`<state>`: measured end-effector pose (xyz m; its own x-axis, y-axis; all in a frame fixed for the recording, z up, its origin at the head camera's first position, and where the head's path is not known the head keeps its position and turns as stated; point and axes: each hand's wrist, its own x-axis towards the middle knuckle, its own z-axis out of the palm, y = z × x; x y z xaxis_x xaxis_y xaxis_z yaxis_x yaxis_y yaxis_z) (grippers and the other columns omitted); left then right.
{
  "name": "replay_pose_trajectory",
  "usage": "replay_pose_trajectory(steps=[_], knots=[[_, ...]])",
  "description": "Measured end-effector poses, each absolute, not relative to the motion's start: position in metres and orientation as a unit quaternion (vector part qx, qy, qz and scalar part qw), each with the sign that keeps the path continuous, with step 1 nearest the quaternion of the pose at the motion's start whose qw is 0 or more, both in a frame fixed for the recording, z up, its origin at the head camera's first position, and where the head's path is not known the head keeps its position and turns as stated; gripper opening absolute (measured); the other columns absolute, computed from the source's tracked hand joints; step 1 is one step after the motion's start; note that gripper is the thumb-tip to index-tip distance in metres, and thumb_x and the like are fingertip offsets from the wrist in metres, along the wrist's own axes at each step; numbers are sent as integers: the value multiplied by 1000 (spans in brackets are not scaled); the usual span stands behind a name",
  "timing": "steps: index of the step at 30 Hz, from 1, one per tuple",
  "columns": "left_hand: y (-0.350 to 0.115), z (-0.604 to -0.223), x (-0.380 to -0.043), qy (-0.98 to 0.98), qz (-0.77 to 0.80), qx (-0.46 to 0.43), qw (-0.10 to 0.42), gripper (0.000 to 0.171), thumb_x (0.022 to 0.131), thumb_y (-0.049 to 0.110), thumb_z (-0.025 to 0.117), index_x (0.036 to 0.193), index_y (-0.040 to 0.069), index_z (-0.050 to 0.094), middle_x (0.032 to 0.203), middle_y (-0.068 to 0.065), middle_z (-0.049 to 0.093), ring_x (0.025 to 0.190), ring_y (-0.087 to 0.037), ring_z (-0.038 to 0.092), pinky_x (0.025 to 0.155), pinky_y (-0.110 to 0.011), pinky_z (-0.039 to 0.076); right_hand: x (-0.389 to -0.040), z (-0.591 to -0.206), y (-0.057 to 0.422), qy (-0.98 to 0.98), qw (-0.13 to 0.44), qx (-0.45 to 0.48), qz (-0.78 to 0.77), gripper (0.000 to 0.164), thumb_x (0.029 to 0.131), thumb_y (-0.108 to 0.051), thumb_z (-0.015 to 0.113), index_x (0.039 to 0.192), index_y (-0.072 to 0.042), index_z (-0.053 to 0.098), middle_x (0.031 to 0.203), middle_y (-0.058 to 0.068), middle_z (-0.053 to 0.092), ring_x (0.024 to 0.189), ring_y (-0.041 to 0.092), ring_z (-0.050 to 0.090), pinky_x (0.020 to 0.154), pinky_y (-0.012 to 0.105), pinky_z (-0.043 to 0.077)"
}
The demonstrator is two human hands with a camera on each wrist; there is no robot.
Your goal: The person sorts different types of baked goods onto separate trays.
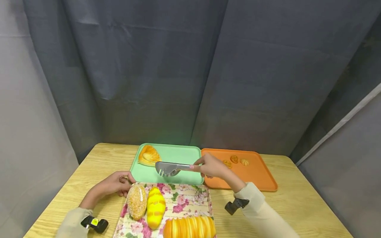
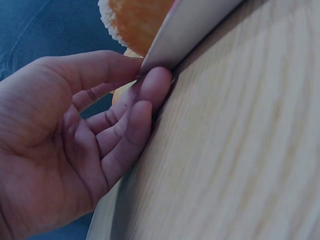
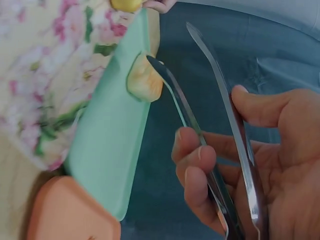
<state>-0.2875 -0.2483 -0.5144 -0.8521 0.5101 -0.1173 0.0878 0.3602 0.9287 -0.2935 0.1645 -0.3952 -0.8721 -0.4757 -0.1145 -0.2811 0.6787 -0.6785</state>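
Observation:
My left hand [image 1: 116, 183] pinches the far left corner of a floral tray [image 1: 190, 203] between thumb and fingers; the left wrist view has the tray's edge [image 2: 187, 35] close up. On that tray lie a crumb-coated bun [image 1: 137, 202], a yellow scored bun [image 1: 156, 208] and a sliced-looking loaf [image 1: 189, 227]. My right hand [image 1: 209, 165] holds metal tongs [image 1: 169, 168] above a green tray [image 1: 181, 152]. Their tips point left, near a golden pastry [image 1: 149, 155] on the green tray. In the right wrist view the tongs' arms [image 3: 235, 120] are spread, with nothing between them.
An orange tray [image 1: 250, 178] stands right of the green one and holds several small pastries [image 1: 234, 159]. All three trays sit close together on a wooden table [image 1: 297, 198]. Grey curtains [image 1: 154, 72] hang behind the table and at both sides.

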Motion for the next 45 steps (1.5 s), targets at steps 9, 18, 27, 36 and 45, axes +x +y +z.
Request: replay_pose_trajectory(steps=[9, 18, 27, 36, 45], knots=[[-251, -516, -287, 794, 540, 197, 200, 19, 95, 2, 57, 112, -7, 59, 75, -11, 69, 64, -15, 66, 58, -28, 53, -283, -414, 188, 864, 208, -293, -353, 33, 100, -28, 65, 116, -2, 76, 48, 2, 45, 39, 7, 24, 47, 24, 31], [-251, -515, -287, 795, 540, 189, 199, 18, 95, 2, 58, 111, -6, 59, 76, -9, 69, 65, -14, 66, 58, -27, 52, -271, -420, 184, 860, 217, -306, -347, 32, 100, -27, 65, 118, -3, 75, 49, -4, 46, 42, 6, 25, 48, 23, 31], [-251, -516, -289, 796, 540, 190, 199, 19, 94, 3, 59, 110, -6, 60, 76, -8, 70, 64, -14, 66, 58, -27, 53, -258, -415, 171, 875, 221, -281, -327, 41, 100, -30, 65, 125, 2, 70, 100, 14, 77, 67, 18, 64, 69, 31, 52], [-251, -515, -288, 795, 540, 191, 199, 19, 94, 2, 58, 111, -7, 60, 76, -8, 69, 64, -14, 66, 58, -27, 52, -243, -409, 161, 903, 195, -256, -284, 43, 96, -35, 69, 125, -3, 72, 120, 16, 74, 87, 26, 74, 69, 37, 52], [-250, -515, -288, 795, 539, 193, 200, 19, 95, 3, 58, 111, -7, 59, 76, -7, 69, 64, -14, 65, 58, -27, 52, -241, -418, 160, 918, 140, -248, -276, 39, 91, -38, 75, 116, -8, 78, 110, 12, 78, 57, 14, 61, 51, 27, 31]])
